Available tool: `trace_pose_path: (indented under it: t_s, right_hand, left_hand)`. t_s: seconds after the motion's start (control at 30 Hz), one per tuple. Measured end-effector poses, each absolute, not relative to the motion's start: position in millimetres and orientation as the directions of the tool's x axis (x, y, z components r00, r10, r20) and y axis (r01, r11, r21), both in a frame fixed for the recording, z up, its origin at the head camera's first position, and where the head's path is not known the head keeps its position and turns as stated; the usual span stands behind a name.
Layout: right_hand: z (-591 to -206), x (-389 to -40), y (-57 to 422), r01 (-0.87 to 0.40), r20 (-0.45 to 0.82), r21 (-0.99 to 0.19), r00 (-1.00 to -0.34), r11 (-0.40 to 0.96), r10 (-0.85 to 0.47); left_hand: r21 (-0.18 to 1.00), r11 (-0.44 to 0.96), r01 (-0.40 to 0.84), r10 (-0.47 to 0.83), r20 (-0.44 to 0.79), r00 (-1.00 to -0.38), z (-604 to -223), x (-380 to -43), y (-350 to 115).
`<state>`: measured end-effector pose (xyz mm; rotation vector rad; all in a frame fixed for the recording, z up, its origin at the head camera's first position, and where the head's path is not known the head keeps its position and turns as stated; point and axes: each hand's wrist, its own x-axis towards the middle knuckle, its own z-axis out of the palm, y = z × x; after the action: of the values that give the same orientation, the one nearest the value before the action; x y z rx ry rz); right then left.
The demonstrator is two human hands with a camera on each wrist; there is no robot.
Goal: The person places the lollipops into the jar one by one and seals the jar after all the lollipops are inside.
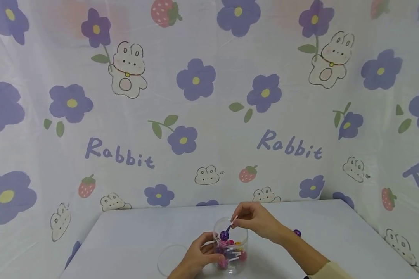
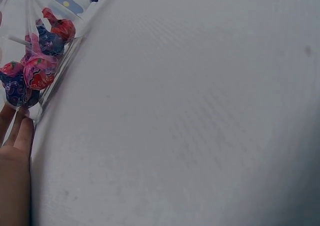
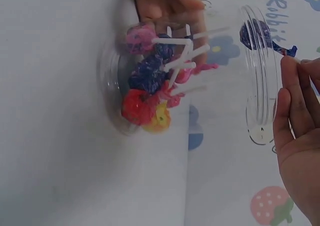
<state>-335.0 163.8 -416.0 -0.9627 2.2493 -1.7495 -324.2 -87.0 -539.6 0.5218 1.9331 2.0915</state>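
A clear round jar point(image 1: 244, 248) stands on the table with several wrapped lollipops point(image 3: 150, 76) in its lower part, pink, red, yellow and dark blue, their white sticks pointing various ways. My left hand point(image 1: 199, 254) grips the jar from the left side, thumb in front and fingers behind. My right hand point(image 1: 258, 220) is over the jar's right rim and pinches the white stick of a purple lollipop point(image 1: 224, 235). That lollipop hangs head down at the jar's mouth; in the right wrist view its wrapped head point(image 3: 254, 35) shows just inside the threaded rim.
Another purple lollipop point(image 1: 297, 233) lies on the white table point(image 1: 143, 228), behind the right forearm. A clear round lid point(image 1: 167, 248) rests left of the jar, partly hidden by the left hand. A curtain point(image 1: 209, 116) with rabbits and flowers hangs behind the table.
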Motion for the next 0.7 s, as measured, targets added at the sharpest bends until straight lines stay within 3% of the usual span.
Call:
trace_pose_path:
  t_s: [0.33,0.7]
  right_hand:
    - [-417.4,-336.1,156.4,-0.418,0.274,-0.898,-0.775,0.136,-0.570]
    - [-421.1,-336.0,169.9,-0.361,0.254,-0.917,-0.856,0.170,-0.451]
  left_hand:
    - [0.994,-0.087,0.064,0.405,0.094,-0.909,-536.3,-321.3,-89.6]
    - [0.991,-0.125,0.050,0.423,0.099,-0.901,-540.7,-323.3,-87.9]
